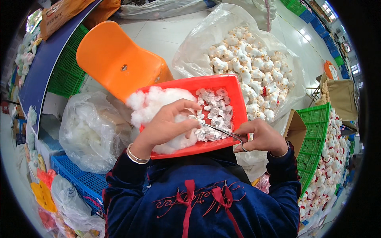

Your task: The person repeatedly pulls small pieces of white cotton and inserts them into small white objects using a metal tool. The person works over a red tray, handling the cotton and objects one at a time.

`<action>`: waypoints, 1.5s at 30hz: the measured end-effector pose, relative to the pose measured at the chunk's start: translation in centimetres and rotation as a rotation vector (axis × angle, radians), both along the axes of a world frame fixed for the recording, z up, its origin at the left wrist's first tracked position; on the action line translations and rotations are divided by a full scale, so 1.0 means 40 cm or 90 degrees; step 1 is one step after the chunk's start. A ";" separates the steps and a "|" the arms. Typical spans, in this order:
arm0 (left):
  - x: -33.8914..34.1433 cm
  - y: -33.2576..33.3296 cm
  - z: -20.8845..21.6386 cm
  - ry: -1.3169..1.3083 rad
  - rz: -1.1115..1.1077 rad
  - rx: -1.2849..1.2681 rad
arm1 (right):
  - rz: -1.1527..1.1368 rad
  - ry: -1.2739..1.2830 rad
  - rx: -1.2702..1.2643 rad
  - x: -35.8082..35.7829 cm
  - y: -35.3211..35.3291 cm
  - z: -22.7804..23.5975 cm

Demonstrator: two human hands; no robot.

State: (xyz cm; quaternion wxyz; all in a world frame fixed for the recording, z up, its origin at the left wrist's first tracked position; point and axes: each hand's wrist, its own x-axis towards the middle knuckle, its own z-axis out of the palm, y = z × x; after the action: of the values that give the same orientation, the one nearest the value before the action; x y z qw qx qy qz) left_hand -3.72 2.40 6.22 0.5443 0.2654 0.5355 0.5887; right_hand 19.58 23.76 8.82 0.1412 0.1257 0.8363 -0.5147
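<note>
My right hand [258,137] grips a pair of slim metal forceps [222,130] by its finger loops. The tips point left, toward the curled fingers of my left hand [170,123]. Something small and whitish shows by that thumb, too small to name. Below both hands, a red tray [236,104] rests against my lap. White fluffy stuffing [152,104] fills its left part, partly covered by my left hand. Many small silvery, flat round pieces [216,113] are heaped on its right.
Beyond the tray stand an orange chair [115,59] and a big clear bag [194,51] of small white plush pieces [254,67]. Another clear bag [89,131] and a blue crate [75,168] sit at left. A green crate [311,139] stands at right.
</note>
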 end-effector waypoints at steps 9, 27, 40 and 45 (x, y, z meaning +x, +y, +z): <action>-0.013 -0.017 -0.073 0.211 -0.037 0.077 | 0.018 0.048 0.096 0.009 -0.007 0.010; 0.008 0.013 -0.105 0.001 0.038 -0.074 | 0.077 0.121 0.648 -0.005 -0.063 0.088; 0.039 0.006 -0.095 -0.055 0.166 0.043 | -0.034 0.090 0.377 -0.010 -0.079 -0.011; 0.046 0.000 -0.104 -0.102 0.187 0.057 | -0.037 0.085 0.354 -0.008 -0.079 -0.016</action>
State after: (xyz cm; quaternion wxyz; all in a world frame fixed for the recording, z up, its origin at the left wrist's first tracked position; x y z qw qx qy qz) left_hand -1.88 2.39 2.05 0.4810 0.1600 0.4968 0.7044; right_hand 19.28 20.59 8.19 0.0314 0.1490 0.9488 -0.2768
